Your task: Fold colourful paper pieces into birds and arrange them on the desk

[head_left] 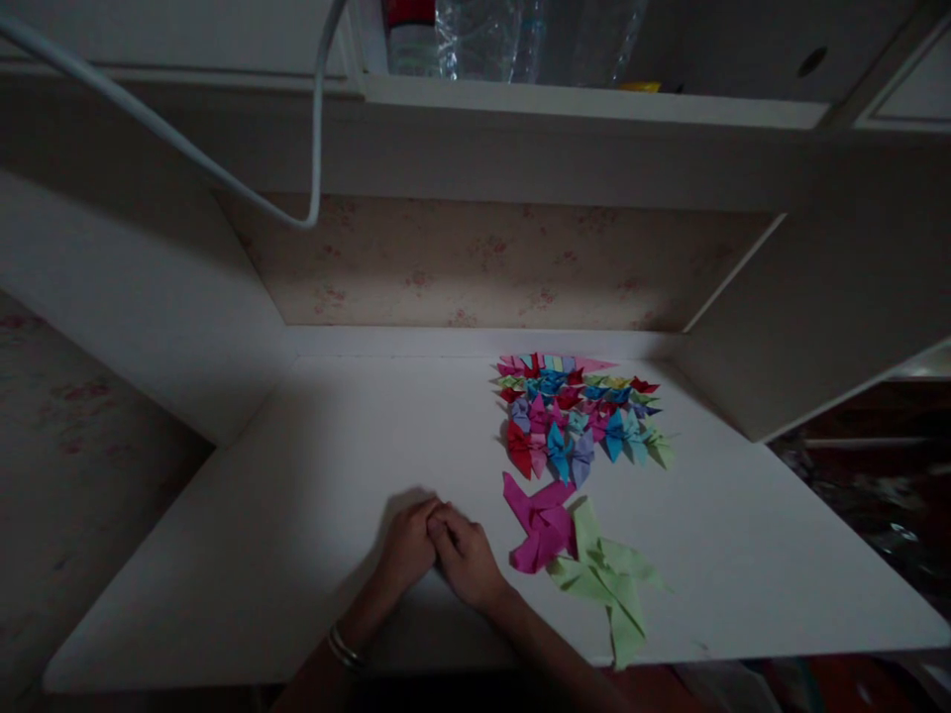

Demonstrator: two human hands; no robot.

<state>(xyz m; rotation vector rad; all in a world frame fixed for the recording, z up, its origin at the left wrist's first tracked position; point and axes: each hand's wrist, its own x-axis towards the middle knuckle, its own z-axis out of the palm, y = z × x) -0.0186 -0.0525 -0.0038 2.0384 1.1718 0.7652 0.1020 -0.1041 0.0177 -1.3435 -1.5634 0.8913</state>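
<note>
My left hand (407, 551) and my right hand (468, 560) rest together on the white desk (297, 515), fingertips meeting in a pinch. What lies between the fingers is hidden. A bracelet circles my left wrist. Just right of my right hand lies a large pink folded paper bow (541, 525), and a large light green paper bow (609, 579) lies beside it. Farther back sits a cluster of several small coloured paper bows (576, 416).
The desk sits in an alcove with a floral back wall (475, 262). A shelf above holds plastic bottles (512, 35). A white cable (316, 129) hangs down at the upper left. The desk's front edge is close to my wrists.
</note>
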